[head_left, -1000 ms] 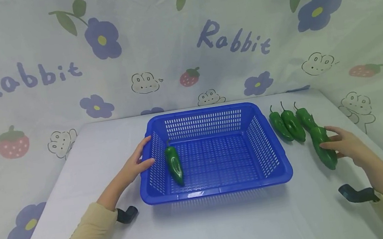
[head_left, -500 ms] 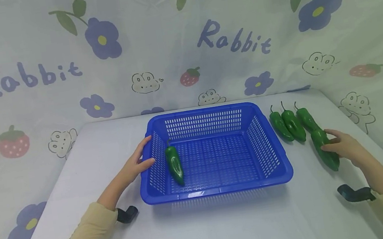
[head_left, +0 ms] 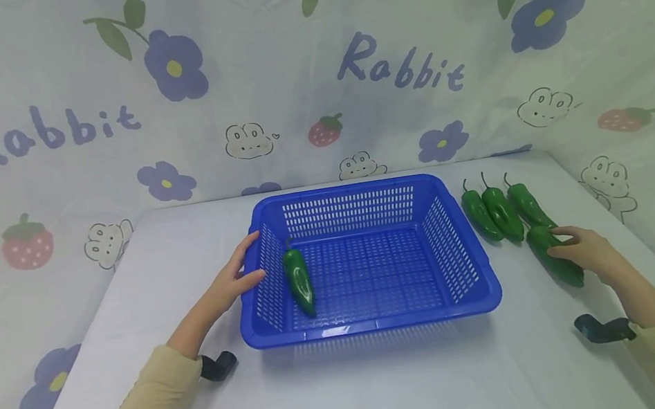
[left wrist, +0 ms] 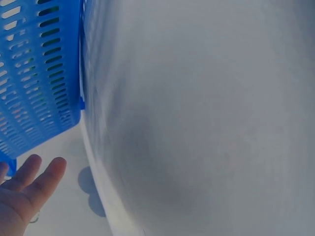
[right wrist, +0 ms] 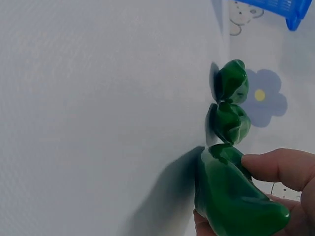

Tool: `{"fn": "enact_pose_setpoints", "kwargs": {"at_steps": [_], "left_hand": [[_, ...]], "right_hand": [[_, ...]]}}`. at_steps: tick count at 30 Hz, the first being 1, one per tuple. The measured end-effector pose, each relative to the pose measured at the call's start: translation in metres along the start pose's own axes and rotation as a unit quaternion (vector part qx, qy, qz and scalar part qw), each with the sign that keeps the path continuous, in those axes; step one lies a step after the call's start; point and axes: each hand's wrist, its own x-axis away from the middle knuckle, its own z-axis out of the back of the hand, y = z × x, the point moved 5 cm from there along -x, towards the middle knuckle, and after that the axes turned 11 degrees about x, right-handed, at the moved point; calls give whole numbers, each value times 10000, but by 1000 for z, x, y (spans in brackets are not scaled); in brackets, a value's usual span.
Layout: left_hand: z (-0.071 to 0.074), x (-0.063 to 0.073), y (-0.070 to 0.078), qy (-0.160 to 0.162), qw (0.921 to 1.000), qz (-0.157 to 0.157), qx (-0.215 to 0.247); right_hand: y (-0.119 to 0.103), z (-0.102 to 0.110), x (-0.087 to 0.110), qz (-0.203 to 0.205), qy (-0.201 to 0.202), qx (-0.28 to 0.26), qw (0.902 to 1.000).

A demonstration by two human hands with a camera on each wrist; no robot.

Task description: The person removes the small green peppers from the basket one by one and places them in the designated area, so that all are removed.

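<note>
In the head view my right hand pinches a long green pepper between thumb and fingers, at the right of the table. The right wrist view shows the thumb on one side of this pepper, its tip pointing toward the camera, with a shadow falling beside it. My left hand touches the left rim of a blue plastic basket, fingers spread and fairly straight. Seen from the left wrist, the fingers extend next to the slotted basket wall. One green pepper lies inside the basket, along its left side.
Just right of the basket, a green pepper, a second pepper and a third pepper lie side by side, stems away. The held pepper overlaps the third one's tip. A patterned cloth hangs behind the white table.
My right hand has shifted slightly left and turned the pepper, so its stem end sits lower and more of the third pepper shows. The left hand and basket stay put.
</note>
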Motion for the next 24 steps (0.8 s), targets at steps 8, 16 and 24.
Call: {"fn": "enact_pose_setpoints", "kwargs": {"at_steps": [8,16,24], "left_hand": [[0,0,0,-32,10000,7,51],[0,0,-4,-6,9999,23,97],[0,1,-1,6,10000,-7,30]], "right_hand": [[1,0,-3,-20,52,-14,10000],[2,-3,-6,-50,97,-117,9999],[3,-5,-8,-26,131,-108,9999]]}}
